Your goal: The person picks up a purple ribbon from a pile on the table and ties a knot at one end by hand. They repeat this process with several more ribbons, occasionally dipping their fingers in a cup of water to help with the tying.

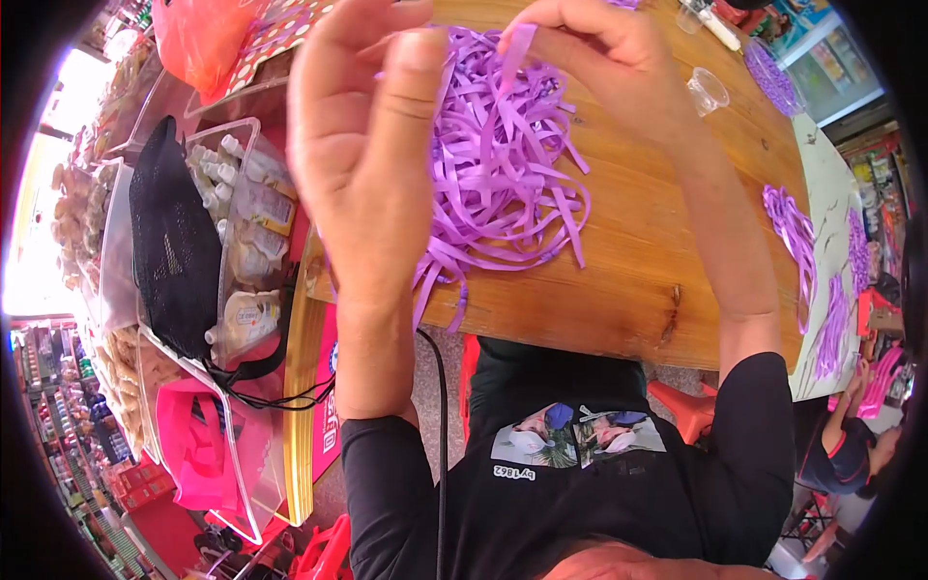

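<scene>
A: And the left hand (362,145)?
B: Fingers loosely curled, raised against the purple ribbon strips (503,184), a loose tangled heap on the wooden table (657,251)

A: The right hand (599,58)?
B: Pinching one strip between thumb and fingers
</scene>
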A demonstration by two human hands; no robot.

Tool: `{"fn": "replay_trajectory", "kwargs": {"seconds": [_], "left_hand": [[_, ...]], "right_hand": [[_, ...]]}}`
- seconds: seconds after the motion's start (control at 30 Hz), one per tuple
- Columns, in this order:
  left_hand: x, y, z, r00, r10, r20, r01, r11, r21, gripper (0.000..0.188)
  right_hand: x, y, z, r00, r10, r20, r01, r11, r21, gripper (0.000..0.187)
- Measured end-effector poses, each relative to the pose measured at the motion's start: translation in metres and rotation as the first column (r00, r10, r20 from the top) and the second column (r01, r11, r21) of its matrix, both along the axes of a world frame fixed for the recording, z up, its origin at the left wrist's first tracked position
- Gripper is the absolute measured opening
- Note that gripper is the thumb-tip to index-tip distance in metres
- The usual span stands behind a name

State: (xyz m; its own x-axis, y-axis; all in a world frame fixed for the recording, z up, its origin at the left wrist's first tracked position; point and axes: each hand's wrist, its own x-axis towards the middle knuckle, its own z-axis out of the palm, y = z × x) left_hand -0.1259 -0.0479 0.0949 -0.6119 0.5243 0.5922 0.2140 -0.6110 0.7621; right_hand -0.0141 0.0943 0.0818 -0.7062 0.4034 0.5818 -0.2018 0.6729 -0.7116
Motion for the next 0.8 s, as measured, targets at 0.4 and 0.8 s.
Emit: {"fn": "replay_trajectory", "kwargs": {"seconds": [0.4,0.8], "left_hand": [[0.006,-0.010,0.015,0.942,-0.322,0.099,0.328,0.944,-0.047,0.014],[0.020,0.013,-0.032,0.615,0.297,-0.730,-0.486,0.873,-0.054,0.019]], "right_hand": [[0.078,-0.032,0.086,0.910,-0.111,0.400,0.259,0.904,-0.339,0.017],[0.177,-0.032,0.004,0.960,-0.264,0.092,0.279,0.926,-0.254,0.019]]}}
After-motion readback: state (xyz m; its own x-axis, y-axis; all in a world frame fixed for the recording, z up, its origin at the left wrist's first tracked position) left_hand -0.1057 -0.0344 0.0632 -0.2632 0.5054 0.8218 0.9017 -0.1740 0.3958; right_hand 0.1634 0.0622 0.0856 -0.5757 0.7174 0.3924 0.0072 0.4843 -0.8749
